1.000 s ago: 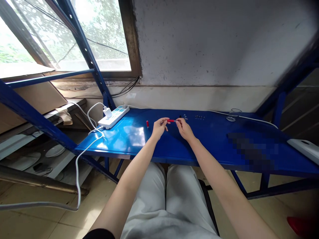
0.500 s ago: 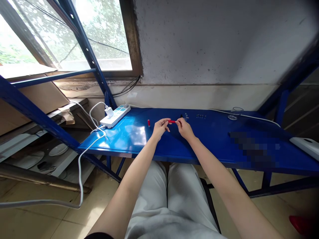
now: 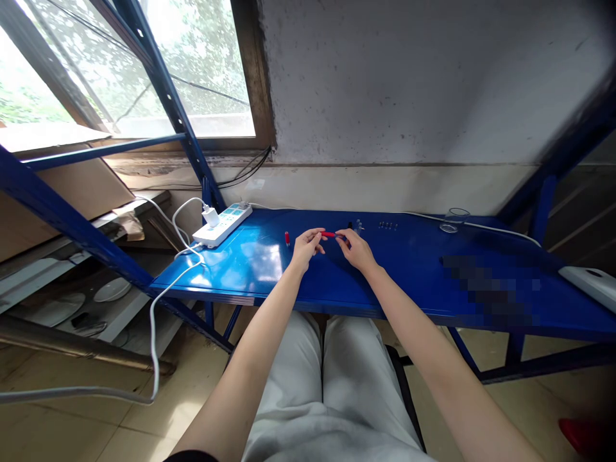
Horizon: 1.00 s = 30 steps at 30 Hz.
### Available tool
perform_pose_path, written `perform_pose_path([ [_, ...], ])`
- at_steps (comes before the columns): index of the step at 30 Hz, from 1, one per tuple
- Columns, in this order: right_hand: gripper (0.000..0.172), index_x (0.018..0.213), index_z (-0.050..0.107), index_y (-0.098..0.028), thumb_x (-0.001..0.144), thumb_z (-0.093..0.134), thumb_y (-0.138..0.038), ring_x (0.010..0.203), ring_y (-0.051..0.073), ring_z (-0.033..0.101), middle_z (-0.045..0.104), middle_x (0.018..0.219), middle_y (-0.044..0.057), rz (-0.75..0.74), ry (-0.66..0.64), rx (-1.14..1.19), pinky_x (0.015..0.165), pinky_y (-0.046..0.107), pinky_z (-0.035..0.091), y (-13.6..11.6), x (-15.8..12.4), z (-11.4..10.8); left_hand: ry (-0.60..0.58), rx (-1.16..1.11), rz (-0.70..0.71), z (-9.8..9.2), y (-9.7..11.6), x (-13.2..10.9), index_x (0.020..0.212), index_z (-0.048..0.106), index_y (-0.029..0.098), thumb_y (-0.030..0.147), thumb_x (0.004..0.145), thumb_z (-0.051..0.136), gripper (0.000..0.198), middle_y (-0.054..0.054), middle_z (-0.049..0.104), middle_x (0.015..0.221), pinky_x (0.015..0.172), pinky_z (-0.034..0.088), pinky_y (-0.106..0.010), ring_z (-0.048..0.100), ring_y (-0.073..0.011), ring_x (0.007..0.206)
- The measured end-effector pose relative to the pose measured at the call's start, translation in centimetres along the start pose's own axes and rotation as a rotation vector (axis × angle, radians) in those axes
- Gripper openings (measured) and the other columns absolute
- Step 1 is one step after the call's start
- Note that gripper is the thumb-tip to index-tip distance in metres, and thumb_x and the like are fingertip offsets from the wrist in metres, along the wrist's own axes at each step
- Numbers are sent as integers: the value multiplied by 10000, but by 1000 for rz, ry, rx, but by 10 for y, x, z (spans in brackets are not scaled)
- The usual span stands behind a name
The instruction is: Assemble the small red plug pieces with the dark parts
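Note:
Over the blue table [image 3: 327,282], a slim red pen [image 3: 328,235] lies level between my two hands. My left hand [image 3: 307,249] pinches its left end between thumb and fingers. At the other end, the fingertips of my right hand [image 3: 357,250] close on a small darker tip. A short red cap [image 3: 287,238] stands on the table to the left of my left hand. Just beyond my right hand are small clear and dark pieces [image 3: 359,226], too small to name.
Several tiny pieces [image 3: 387,226] lie in a row toward the back. A clear glass cup [image 3: 454,221] stands at the back right. The white power strip [image 3: 224,224] sits at the left, its cable hanging over the edge. A white object [image 3: 590,285] rests at the far right.
The red pen has shifted slightly left with my left hand. My right fingers have slid toward its right end, where a darker tip now shows.

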State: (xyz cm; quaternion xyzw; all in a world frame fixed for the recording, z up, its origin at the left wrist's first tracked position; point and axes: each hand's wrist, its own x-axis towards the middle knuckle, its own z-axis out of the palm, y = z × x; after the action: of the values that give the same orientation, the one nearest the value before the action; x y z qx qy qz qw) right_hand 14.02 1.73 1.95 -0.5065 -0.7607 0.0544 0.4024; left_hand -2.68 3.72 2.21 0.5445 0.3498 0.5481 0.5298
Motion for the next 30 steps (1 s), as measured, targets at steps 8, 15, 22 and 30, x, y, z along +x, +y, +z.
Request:
perform_pose_path([
  [8, 354, 1149, 558, -233, 912, 324, -354, 888, 186, 589, 608, 1110, 67, -43, -8, -27, 760, 289, 453, -1, -1, -1, -45, -37, -54, 0, -1, 2, 1125, 580, 120, 346, 749, 637, 442, -104, 666, 927, 401, 300, -170, 550, -50, 487],
  [15, 385, 1183, 558, -241, 916, 316, -375, 902, 198, 589, 612, 1101, 70, -5, -49, -38, 766, 302, 464, -2, -1, -2, -55, -36, -39, -1, -7, 4, 1067, 607, 103, 342, 722, 661, 423, -107, 682, 893, 397, 295, -174, 543, -53, 471],
  [22, 379, 1181, 568, -244, 920, 318, -357, 914, 193, 587, 620, 1082, 64, -39, -30, -42, 783, 297, 464, 0, -1, -2, -80, -7, -16, 0, -4, 2, 1041, 616, 97, 329, 710, 671, 409, -114, 682, 893, 395, 286, -175, 553, -63, 471],
  [30, 345, 1149, 581, -237, 914, 359, -357, 854, 190, 607, 635, 1080, 63, -94, -11, -39, 717, 289, 474, 5, -1, 2, -38, 13, -7, 1, -3, 2, 981, 633, 113, 339, 674, 694, 386, -88, 677, 847, 394, 275, -179, 543, -61, 452],
])
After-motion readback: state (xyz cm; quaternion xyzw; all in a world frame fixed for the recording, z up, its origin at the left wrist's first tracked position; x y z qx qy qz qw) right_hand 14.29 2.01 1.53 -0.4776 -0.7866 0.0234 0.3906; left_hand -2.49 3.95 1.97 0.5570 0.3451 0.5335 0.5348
